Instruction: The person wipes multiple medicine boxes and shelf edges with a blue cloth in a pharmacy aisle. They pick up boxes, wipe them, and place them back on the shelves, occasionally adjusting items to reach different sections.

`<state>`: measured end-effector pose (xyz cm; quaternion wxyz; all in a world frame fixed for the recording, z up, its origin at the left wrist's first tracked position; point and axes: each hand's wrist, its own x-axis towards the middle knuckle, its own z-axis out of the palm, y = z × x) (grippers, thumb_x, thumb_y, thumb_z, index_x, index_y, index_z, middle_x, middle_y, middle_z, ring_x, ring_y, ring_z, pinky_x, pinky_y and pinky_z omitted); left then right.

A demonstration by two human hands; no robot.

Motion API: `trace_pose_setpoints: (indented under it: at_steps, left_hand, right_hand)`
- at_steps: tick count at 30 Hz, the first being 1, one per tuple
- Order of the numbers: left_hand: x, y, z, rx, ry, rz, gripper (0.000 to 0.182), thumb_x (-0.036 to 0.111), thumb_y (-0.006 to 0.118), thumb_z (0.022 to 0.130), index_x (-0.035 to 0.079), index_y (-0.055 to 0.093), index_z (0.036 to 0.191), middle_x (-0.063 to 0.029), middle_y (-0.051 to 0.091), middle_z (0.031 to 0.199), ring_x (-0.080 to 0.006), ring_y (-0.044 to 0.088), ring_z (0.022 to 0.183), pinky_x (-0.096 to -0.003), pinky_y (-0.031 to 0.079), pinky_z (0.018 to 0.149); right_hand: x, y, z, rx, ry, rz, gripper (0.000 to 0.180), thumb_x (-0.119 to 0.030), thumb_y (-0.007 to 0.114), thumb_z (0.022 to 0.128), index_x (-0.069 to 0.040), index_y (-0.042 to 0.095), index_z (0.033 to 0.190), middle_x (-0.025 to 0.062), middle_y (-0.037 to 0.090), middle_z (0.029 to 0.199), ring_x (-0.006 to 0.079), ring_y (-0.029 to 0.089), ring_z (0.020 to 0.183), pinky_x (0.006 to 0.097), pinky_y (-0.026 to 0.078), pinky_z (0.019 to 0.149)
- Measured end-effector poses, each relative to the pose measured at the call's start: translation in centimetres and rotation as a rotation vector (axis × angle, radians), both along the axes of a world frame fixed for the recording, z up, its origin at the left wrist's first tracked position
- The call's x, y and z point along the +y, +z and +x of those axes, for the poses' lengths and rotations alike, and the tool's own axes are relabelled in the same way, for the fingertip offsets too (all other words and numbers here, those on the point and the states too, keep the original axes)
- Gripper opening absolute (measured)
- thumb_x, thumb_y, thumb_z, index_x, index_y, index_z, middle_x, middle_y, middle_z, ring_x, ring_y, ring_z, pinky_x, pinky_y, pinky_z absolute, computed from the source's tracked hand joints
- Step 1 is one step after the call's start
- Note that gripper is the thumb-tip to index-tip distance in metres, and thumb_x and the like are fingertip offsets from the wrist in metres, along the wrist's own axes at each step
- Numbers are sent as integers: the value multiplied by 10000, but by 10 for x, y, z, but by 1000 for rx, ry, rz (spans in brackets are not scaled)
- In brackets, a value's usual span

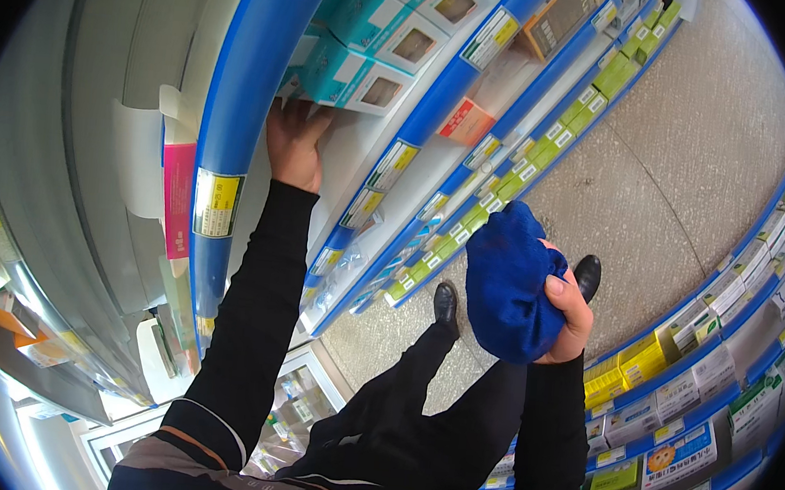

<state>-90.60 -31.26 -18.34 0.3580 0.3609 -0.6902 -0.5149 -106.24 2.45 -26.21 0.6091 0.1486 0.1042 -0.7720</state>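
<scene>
My left hand (296, 142) reaches onto a white shelf, its fingertips at the lower edge of a stack of teal and white boxes (358, 77) with small windows. The fingertips are partly hidden, so whether they grip a box does not show. In my right hand (568, 313) is a bunched blue cloth (511, 283), held over the aisle with the thumb on top of it. A blue shelf edge (239, 112) with a price tag (217, 203) runs just left of my left hand.
Lower shelves hold a red and white box (466, 121) and a row of green boxes (541, 149). Opposite, a second rack (693, 411) carries many medicine-like boxes, some yellow (643, 358). Between them lies a speckled floor (652, 156), with my shoes on it. A pink box (176, 201) stands at the left.
</scene>
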Motion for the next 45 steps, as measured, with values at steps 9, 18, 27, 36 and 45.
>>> trace_pose_setpoints:
  at_steps: [9, 18, 27, 36, 45]
  left_hand:
    - [-26, -6, 5, -15, -122, 33, 814, -6, 807, 732, 107, 401, 1428, -102, 468, 1419, -282, 441, 1347, -444, 392, 1096]
    - [-23, 4, 14, 46, -70, -109, 558, 3, 714, 838, 31, 513, 1357, -135, 576, 1351, -276, 517, 1299, -414, 414, 1082]
    - [220, 61, 127, -376, -344, 623, 886, 68, 724, 878, 40, 191, 1585, -140, 296, 1601, -259, 311, 1479, -418, 343, 1147]
    - [266, 112, 238, -49, -276, 1023, 716, 321, 555, 1000, -8, 257, 1562, -169, 433, 1502, -279, 440, 1391, -428, 375, 1133]
    - [326, 138, 444, -680, -289, 1015, 487, 97, 603, 998, -5, 452, 1450, -121, 583, 1360, -192, 557, 1262, -324, 446, 1058]
  right_hand:
    - [1, 8, 27, -31, 92, -31, 473, -125, 618, 916, 32, 505, 1347, 177, 627, 1248, 276, 647, 1127, 407, 511, 1013]
    - [10, 12, 47, -5, 144, 52, 458, -139, 639, 918, 28, 525, 1329, 149, 635, 1221, 246, 644, 1097, 374, 507, 995]
    - [-14, 72, 96, -83, 370, 237, 424, -172, 618, 932, -23, 550, 1323, 127, 641, 1183, 225, 638, 1079, 362, 495, 977]
    - [-13, 111, 186, 1220, 322, 354, 560, -184, 741, 849, 24, 572, 1341, 183, 719, 1072, 210, 699, 939, 341, 538, 887]
    - [-223, 106, 154, 2413, -270, 642, 392, -303, 633, 854, -69, 672, 1165, 191, 638, 1165, 388, 557, 1161, 452, 480, 941]
